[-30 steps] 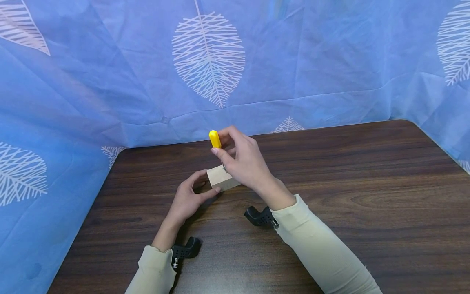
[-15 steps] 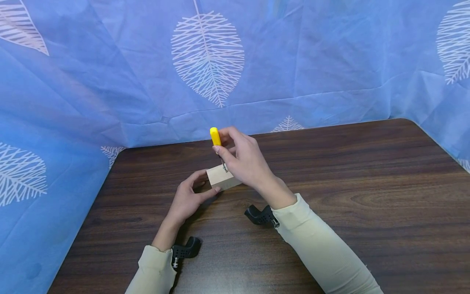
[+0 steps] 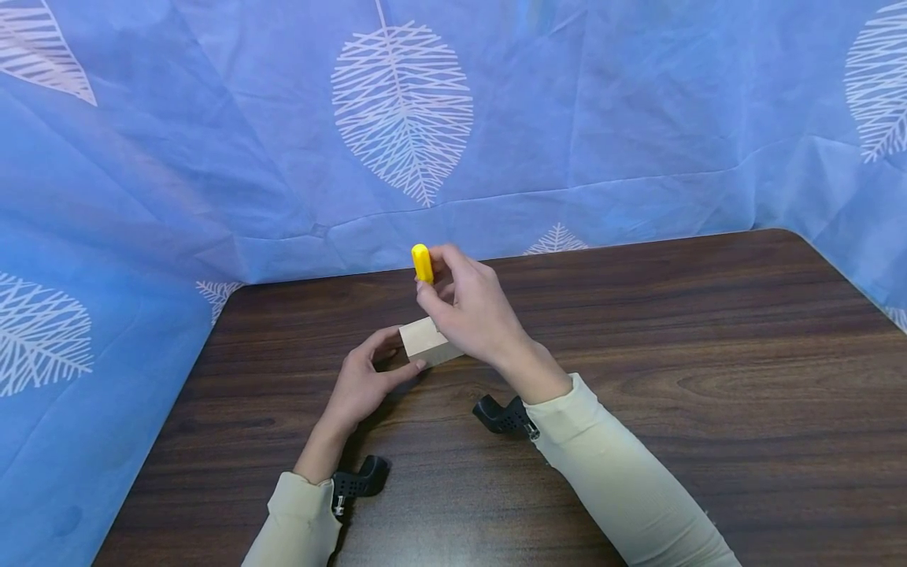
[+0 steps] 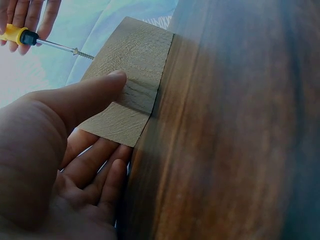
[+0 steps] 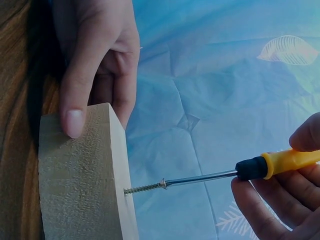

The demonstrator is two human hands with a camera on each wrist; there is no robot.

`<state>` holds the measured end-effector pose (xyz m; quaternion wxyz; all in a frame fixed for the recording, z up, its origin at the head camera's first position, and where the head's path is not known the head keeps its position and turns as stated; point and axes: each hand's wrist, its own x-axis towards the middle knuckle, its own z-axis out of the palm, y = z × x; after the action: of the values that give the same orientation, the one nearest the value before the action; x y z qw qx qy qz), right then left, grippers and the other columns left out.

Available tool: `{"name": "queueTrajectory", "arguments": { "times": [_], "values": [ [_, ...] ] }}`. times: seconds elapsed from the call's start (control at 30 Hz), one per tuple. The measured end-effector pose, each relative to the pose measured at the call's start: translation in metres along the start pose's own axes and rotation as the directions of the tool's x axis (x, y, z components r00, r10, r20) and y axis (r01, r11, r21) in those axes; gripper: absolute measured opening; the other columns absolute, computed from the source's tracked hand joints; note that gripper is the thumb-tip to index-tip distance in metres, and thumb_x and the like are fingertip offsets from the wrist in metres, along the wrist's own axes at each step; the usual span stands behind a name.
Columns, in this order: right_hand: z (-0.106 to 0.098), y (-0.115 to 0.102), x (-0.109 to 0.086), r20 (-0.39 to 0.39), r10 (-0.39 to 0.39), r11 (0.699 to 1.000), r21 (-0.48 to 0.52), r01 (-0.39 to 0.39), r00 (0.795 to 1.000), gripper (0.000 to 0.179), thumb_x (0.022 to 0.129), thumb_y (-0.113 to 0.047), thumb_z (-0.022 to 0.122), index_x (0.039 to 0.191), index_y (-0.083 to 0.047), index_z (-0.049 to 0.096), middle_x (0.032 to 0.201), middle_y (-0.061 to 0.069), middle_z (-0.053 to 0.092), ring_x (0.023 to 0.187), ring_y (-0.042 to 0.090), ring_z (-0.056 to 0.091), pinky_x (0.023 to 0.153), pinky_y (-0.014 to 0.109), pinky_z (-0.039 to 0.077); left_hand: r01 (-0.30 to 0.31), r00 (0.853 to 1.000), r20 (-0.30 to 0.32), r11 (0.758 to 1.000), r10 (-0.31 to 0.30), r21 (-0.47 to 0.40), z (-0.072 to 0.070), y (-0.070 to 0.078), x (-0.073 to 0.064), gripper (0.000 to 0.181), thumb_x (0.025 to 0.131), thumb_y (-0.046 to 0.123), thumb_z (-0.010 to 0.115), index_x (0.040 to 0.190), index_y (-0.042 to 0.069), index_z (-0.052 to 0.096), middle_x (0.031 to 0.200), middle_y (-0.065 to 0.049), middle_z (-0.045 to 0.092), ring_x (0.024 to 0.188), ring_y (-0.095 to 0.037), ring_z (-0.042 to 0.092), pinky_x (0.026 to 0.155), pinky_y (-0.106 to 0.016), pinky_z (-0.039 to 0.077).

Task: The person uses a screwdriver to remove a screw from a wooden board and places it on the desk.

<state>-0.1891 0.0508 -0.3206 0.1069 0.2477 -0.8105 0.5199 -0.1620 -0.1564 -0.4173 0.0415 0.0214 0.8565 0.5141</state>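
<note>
A pale wooden block [image 3: 425, 340] lies on the table, its left end held between the thumb and fingers of my left hand [image 3: 364, 382]. From its top face stands a threaded screw [image 5: 145, 188], tip at the wood and most of its thread showing. My right hand [image 3: 476, 307] grips a screwdriver [image 5: 280, 164] with a yellow handle and black collar. The shaft's tip meets the screw head, in line with it. In the head view the right hand hides the screw and shaft; the left wrist view shows the screw [image 4: 84, 54] beyond the block.
The dark wood-grain table [image 3: 673, 354] spreads around the hands, its far edge meeting a blue cloth [image 3: 638, 118] with white leaf prints. Black wrist mounts [image 3: 363, 477] hang at both cream sleeves [image 3: 616, 472].
The yellow handle has shifted slightly right and become more upright, the right fingers moving with it. The left hand and the block have stayed in place.
</note>
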Motion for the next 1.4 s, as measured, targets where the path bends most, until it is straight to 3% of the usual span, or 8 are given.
{"name": "queueTrajectory", "arguments": {
  "times": [0.53, 0.77, 1.03, 1.4],
  "values": [
    [0.0002, 0.0004, 0.0003, 0.008, -0.027, 1.0, -0.014, 0.027, 1.0, 0.025, 0.104, -0.012, 0.059, 0.128, -0.004, 0.061, 0.11, 0.006, 0.072, 0.096, 0.017, 0.072, 0.092, 0.032, 0.062, 0.006, 1.0, -0.007, 1.0, -0.006, 0.008, 0.0005, 0.0, -0.0001, 0.061, 0.093, 0.028, 0.088, 0.148, 0.026, 0.063, 0.15, -0.007, 0.065, 0.144, -0.034, 0.059, 0.12, -0.064, 0.044],
    [0.0016, 0.0009, 0.0006, 0.016, -0.03, 0.999, -0.018, 0.031, 0.999, 0.02, 0.107, -0.013, 0.048, 0.123, -0.007, 0.059, 0.109, 0.006, 0.07, 0.093, 0.02, 0.066, 0.08, 0.035, 0.056, 0.012, 1.0, -0.006, 1.0, -0.012, 0.002, 0.0006, 0.0024, -0.0014, 0.06, 0.092, 0.029, 0.088, 0.147, 0.026, 0.064, 0.15, -0.006, 0.065, 0.143, -0.034, 0.059, 0.119, -0.061, 0.047],
    [0.0027, 0.002, 0.0001, 0.021, -0.021, 1.0, -0.014, 0.022, 1.0, 0.02, 0.109, -0.014, 0.046, 0.124, -0.007, 0.057, 0.11, 0.006, 0.068, 0.089, 0.022, 0.063, 0.074, 0.034, 0.052, 0.011, 1.0, -0.009, 1.0, -0.011, 0.006, 0.0004, 0.0009, 0.0001, 0.062, 0.092, 0.029, 0.088, 0.148, 0.026, 0.063, 0.15, -0.007, 0.065, 0.144, -0.034, 0.059, 0.12, -0.061, 0.046],
    [0.0023, 0.0028, 0.0003, 0.01, -0.021, 0.999, -0.04, 0.021, 1.0, 0.025, 0.105, -0.014, 0.06, 0.128, -0.005, 0.057, 0.107, 0.006, 0.071, 0.094, 0.019, 0.069, 0.091, 0.034, 0.06, 0.009, 1.0, -0.013, 1.0, -0.009, 0.01, 0.0008, 0.002, 0.0, 0.061, 0.092, 0.03, 0.089, 0.147, 0.026, 0.064, 0.149, -0.006, 0.065, 0.143, -0.033, 0.059, 0.12, -0.061, 0.045]
  ]
}}
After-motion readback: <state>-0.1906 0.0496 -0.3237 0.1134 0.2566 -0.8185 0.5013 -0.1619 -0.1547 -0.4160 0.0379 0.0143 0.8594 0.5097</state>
